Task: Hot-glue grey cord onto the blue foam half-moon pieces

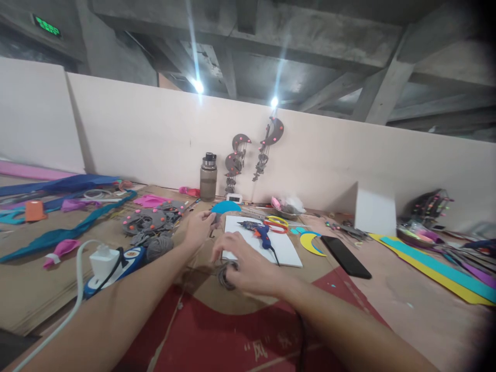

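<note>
At the far left of the cardboard-covered table [46,289] lie strips of blue felt [58,235] and an orange block [34,210]; nearer, a white power adapter [104,260] sits on a plug strip with its cable running off the near edge; just right of it rests a ball of grey yarn [158,246], and beyond that a heap of grey felt crescents [149,221] dotted with pink.

The left hand [199,227] reaches out over the middle of the table, fingers curled and pinched on a thin dark strand near a blue felt disc [226,207]; what exactly it pinches is too small to tell. The right hand [248,266] lies just nearer, fingers bent down around a small coil of grey cord [225,274] resting on the cardboard beside the white board [289,253].

The coil looks like loose loops of dull grey, fuzzy cord; it is judged light, soft and limp, likely to spring apart or tangle if lifted by a single loop, so the better hold is across the whole bundle, pinching all the turns together.

On the white board lies a blue glue gun [260,232] with orange scissors [276,226] behind; further right a yellow crescent [312,243], a black phone [344,256], and long yellow and teal strips [434,268]; against the far wall stand a bottle [208,176] and hanging crescent ornaments [253,150].
</note>
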`<state>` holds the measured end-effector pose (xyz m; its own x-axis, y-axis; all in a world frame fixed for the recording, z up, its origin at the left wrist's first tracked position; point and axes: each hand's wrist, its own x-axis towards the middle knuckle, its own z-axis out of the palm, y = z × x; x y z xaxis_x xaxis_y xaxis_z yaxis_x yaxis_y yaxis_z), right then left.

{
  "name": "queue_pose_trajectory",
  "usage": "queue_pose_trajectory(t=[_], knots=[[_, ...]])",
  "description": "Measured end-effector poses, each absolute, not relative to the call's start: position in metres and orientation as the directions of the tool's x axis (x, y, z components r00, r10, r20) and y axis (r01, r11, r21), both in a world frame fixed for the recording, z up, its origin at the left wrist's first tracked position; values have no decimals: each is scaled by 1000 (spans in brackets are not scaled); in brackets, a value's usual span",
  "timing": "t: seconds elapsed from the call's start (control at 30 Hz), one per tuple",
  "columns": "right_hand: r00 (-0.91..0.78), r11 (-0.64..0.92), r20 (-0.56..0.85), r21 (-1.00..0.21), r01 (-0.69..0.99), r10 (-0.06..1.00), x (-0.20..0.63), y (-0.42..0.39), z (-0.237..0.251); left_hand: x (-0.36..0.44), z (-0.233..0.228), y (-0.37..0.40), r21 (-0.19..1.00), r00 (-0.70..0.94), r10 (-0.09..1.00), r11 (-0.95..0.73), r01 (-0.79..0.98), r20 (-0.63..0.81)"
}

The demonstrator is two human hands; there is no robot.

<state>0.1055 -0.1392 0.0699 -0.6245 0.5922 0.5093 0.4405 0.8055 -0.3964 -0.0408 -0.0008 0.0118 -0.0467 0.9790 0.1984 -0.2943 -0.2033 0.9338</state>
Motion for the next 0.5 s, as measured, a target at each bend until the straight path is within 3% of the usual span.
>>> queue_pose_trajectory(t=[0.13, 0.23, 0.37, 0.5], knots=[[-596, 797, 559, -225, 560, 576, 103, -157, 75, -38, 11, -5, 925, -33, 974, -222, -307, 223], [-465, 728, 654, -199, 656, 597, 108, -150, 73, -36, 9, -3, 924, -26, 977, -209, -319, 212], [-293, 583, 651, -285, 761, 700, 128, -125, 60, -37, 6, 1, 931, -6, 980, -189, -313, 197], [-88, 467, 624, -477, 744, 777, 156, -100, 47, -39, 5, 3, 941, -22, 982, -184, -284, 186]])
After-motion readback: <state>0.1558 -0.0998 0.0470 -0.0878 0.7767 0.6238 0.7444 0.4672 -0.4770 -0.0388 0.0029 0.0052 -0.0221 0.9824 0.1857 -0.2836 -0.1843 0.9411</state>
